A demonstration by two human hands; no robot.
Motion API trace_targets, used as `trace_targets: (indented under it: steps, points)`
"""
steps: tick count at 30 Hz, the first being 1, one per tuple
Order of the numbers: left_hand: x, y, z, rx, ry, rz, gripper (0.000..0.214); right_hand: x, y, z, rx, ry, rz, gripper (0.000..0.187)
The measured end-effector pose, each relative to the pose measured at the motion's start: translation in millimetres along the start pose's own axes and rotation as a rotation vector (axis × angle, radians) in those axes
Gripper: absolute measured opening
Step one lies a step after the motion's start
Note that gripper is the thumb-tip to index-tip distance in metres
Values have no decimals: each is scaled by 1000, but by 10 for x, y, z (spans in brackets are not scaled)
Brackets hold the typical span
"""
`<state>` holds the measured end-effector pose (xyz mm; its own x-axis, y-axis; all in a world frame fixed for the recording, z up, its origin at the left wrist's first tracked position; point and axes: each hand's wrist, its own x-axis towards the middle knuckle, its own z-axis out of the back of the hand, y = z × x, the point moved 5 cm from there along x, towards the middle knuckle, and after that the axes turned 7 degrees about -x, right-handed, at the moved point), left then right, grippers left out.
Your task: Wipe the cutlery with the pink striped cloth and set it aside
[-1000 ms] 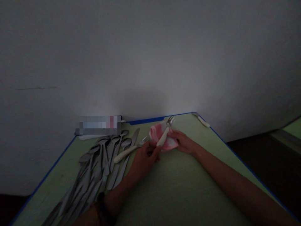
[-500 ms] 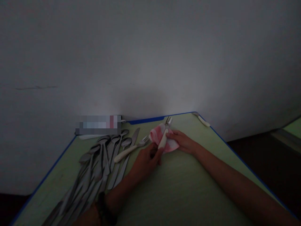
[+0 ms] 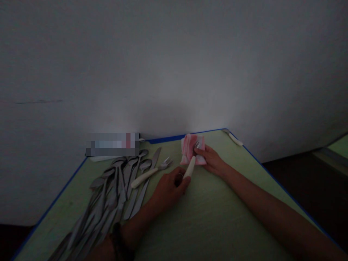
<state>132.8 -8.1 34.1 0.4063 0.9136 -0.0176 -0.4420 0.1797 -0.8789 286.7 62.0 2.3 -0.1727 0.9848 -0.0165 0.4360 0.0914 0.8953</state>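
Near the middle of the table, my left hand (image 3: 175, 185) is closed around the end of a fork's cream handle (image 3: 189, 168). The fork's metal tines (image 3: 197, 145) lie against a pink and white cloth (image 3: 188, 148). My right hand (image 3: 210, 157) grips that cloth, its thumb pressing on the fork's head. A second cream-handled fork (image 3: 145, 177) rests on the table left of my left hand, across a table knife (image 3: 141, 197). Beyond it, several metal spoons (image 3: 119, 165) and other cutlery lie in a loose heap.
A cream-handled piece of cutlery (image 3: 234, 139) lies at the far right corner. At the back left is a blurred-out box-like object (image 3: 112, 144). The green table (image 3: 217, 217) has a blue edge and meets a grey wall (image 3: 174, 72).
The cloth has moved from around the fork's handle up to its tines, and now spreads flatter behind them. My right thumb has shifted onto the fork's head. My left hand still holds the handle.
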Motion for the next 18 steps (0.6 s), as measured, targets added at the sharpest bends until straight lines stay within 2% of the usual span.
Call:
trace_targets:
  steps: [5, 9, 13, 18]
  points:
    - [-20, -30, -13, -36, 41, -60, 31, -55, 26, -44, -87, -15, 29, 24]
    - [-15, -41, -11, 55, 34, -104, 30, -57, 20, -34, -103, -59, 43, 26]
    - [-11, -33, -17, 78, 47, -95, 34, -69, 33, -59, -102, -60, 69, 26]
    - [-7, -13, -4, 76, 38, -55, 37, -56, 58, -48, -52, -68, 107, 39]
